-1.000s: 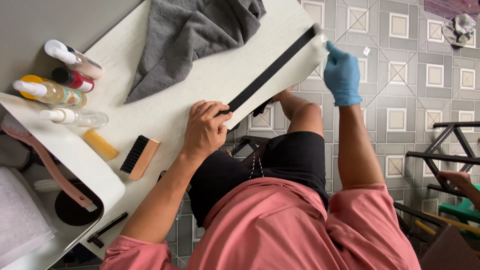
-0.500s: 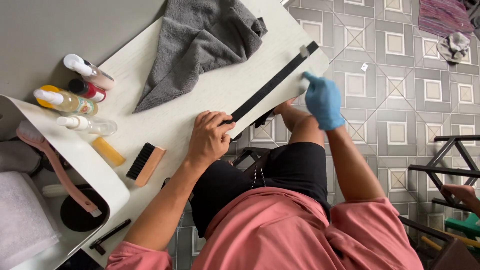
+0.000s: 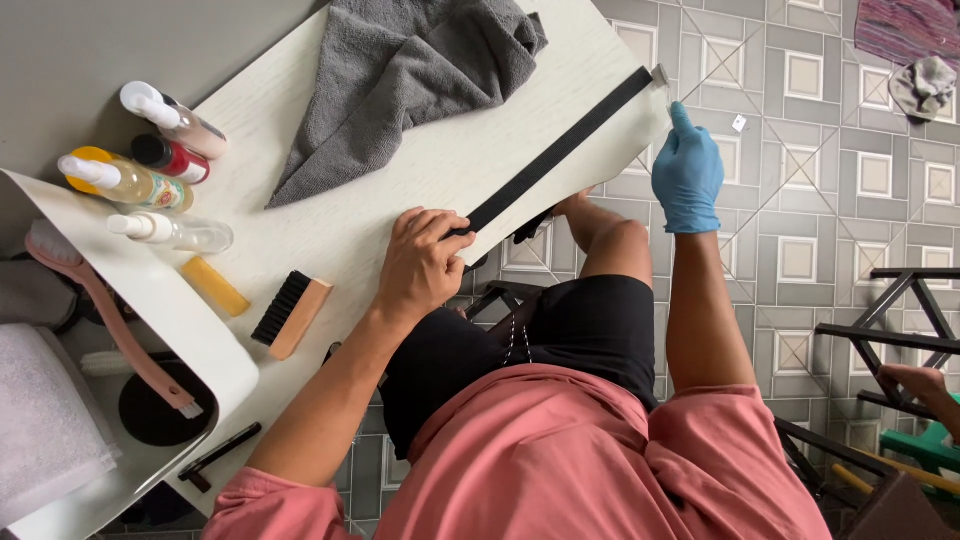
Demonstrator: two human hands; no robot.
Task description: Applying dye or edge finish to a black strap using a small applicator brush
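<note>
A crumpled grey towel (image 3: 400, 80) lies on the pale table (image 3: 330, 215) above the work, with a cluster of spray and squeeze bottles (image 3: 150, 165), a yellow block (image 3: 214, 286) and a wooden-backed black brush (image 3: 290, 315) off to the left, none of them blocking the hands. A long, flat black strap (image 3: 560, 150) with a small metal end runs diagonally along the table's near edge. The bare left hand (image 3: 420, 265) presses its fingers down on the strap's lower end, while the blue-gloved right hand (image 3: 688, 172) pinches the strap's far tip at the table corner.
</note>
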